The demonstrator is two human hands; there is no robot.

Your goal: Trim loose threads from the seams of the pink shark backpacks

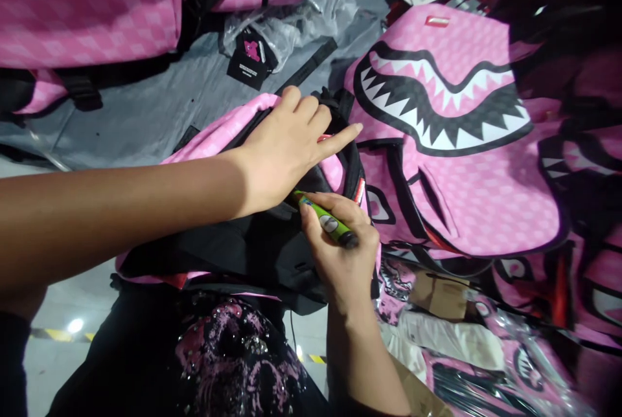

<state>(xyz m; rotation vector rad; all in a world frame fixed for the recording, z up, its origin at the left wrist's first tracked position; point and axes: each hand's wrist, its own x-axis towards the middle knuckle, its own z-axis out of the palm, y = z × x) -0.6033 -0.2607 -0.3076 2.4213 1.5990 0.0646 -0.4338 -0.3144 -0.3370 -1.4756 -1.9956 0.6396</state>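
A pink checkered backpack with black panels [233,245] lies in front of me, its black side facing up. My left hand [286,145] is closed on the backpack's upper part, little finger stuck out to the right; its thumb is hidden. Between the thumb and fingers of my right hand [343,242] is a green pen-shaped tool [326,221] with a black end. The tool's tip points into the black fabric just below my left hand, where I cannot make out the contact. A small red label [359,191] shows on the bag's right side.
Another pink backpack with a shark-mouth print [466,100] stands close on the right. A larger pink bag [87,9] occupies the upper left. Black hang tags [249,62] and a clear plastic bag [311,15] lie on the grey cover [140,96]. Plastic-wrapped pieces [486,352] sit lower right.
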